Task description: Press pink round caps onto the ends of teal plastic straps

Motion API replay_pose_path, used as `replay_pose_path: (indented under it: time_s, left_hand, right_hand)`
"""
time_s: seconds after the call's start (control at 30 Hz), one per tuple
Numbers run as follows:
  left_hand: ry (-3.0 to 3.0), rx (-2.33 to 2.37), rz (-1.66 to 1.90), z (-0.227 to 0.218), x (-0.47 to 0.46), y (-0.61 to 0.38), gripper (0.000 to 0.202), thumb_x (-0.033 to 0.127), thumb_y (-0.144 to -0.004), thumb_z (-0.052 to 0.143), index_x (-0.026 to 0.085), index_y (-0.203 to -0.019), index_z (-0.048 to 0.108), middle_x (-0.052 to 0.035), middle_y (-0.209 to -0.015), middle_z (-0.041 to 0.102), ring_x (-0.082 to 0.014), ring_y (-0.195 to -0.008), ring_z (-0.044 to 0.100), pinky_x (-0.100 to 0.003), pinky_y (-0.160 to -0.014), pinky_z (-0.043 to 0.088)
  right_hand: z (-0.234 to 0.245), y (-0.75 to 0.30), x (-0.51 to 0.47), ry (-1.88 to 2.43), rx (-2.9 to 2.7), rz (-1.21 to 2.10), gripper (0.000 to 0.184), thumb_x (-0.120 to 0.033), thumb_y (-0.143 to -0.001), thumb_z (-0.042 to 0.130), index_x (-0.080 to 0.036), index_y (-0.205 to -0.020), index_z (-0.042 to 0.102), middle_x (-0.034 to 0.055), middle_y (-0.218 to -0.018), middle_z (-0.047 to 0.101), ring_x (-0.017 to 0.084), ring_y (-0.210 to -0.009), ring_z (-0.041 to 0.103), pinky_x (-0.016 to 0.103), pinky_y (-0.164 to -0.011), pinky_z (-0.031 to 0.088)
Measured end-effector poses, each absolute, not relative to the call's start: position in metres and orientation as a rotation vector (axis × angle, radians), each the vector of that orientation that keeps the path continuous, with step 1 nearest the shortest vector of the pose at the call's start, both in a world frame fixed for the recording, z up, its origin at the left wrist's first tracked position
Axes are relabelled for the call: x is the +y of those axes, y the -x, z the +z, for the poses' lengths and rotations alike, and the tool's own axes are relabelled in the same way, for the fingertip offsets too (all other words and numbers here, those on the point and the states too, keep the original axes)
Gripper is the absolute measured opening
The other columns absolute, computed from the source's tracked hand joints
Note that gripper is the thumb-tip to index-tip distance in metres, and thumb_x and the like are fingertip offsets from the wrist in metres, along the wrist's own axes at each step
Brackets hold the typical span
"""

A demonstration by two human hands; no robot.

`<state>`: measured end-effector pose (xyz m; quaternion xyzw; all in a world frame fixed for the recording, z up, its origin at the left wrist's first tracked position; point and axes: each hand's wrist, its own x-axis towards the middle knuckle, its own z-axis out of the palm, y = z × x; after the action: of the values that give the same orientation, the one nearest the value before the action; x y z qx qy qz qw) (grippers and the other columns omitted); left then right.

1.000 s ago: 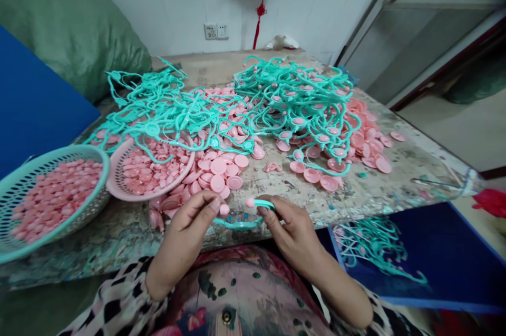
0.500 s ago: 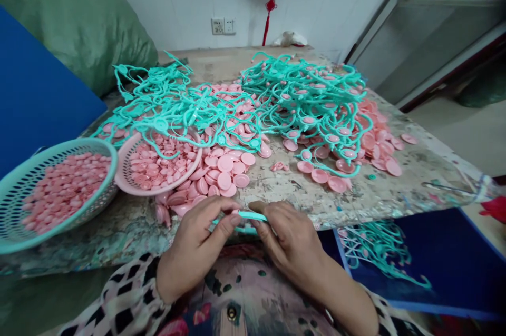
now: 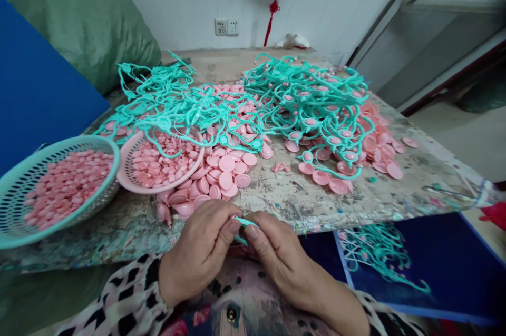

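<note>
My left hand (image 3: 200,253) and my right hand (image 3: 281,258) meet at the table's front edge, their fingertips pinching a thin teal plastic strip (image 3: 245,222). The fingers hide most of the strip and any pink end it has. Just beyond my left hand lies a loose heap of pink plastic discs (image 3: 227,179). Farther off, tangled teal plastic strings (image 3: 308,95) studded with small pink pieces spread over the table's far half.
A teal slotted basket (image 3: 67,142) and a pink slotted basket (image 3: 169,188) hold pink pieces at the left of the stained table (image 3: 284,201). Teal strings lie on a blue board (image 3: 438,252) below the right edge. A green sack (image 3: 79,25) rises behind.
My hands have drawn closer together and nearer my body, now covering most of the teal strip. The pink tip visible earlier is hidden. The view has shifted slightly.
</note>
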<state>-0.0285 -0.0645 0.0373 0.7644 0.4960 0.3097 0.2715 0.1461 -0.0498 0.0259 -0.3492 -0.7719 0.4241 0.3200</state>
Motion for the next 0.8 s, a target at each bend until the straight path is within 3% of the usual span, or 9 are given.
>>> replay_pose_path:
  time_s: [0.23,0.5,0.8]
  left_hand:
    - [-2.151,1.288,0.84,0.031,-0.063,0.028,0.022,0.027,-0.097,0.035,0.017,-0.085,0.05,-0.0019,-0.077,0.051,-0.0179,-0.077,0.046,-0.032,-0.073,0.035]
    - [-2.25,1.315,0.847,0.028,-0.062,0.025,0.028,0.033,-0.098,0.028,0.016,-0.09,0.05,-0.004,-0.079,0.053,-0.0202,-0.079,0.046,-0.041,-0.086,0.033]
    - [-2.328,1.301,0.924,0.022,-0.06,0.02,0.034,0.038,-0.098,0.027,0.017,-0.08,0.047,-0.0007,-0.07,0.049,-0.0174,-0.071,0.045,-0.042,-0.089,0.033]
  right_hand:
    - [0.027,-0.15,-0.051,1.003,-1.968,1.285,0.031,-0.033,-0.099,0.031,-0.019,-0.076,0.047,-0.0014,-0.071,0.049,0.011,-0.068,0.047,0.024,-0.064,0.037]
    - [0.019,-0.148,-0.052,0.987,-1.866,1.372,0.032,-0.035,-0.1,0.03,-0.02,-0.078,0.048,-0.0007,-0.073,0.05,0.012,-0.071,0.048,0.025,-0.068,0.038]
    - [0.019,-0.154,-0.051,0.999,-1.885,1.322,0.034,-0.039,-0.099,0.03,-0.019,-0.081,0.05,-0.0007,-0.072,0.051,0.012,-0.068,0.048,0.025,-0.064,0.038]
